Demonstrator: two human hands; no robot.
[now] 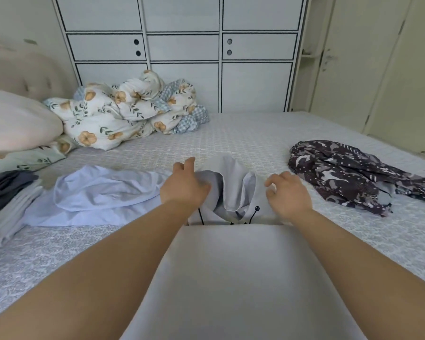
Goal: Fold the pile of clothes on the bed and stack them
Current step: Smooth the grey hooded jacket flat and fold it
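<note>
Resting on smooth grey hoodie (pixel 233 266), left hand (pixel 184 185) loosely open, right hand (pixel 287 195) half-curled, neither gripping

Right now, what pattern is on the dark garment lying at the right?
White animal figures and dots on dark purple garment, head view.

Floral duvet (pixel 123 114) bunched by pink pillow (pixel 17 121), near padded headboard (pixel 27 72); white wardrobe (pixel 182 45) behind.
</note>
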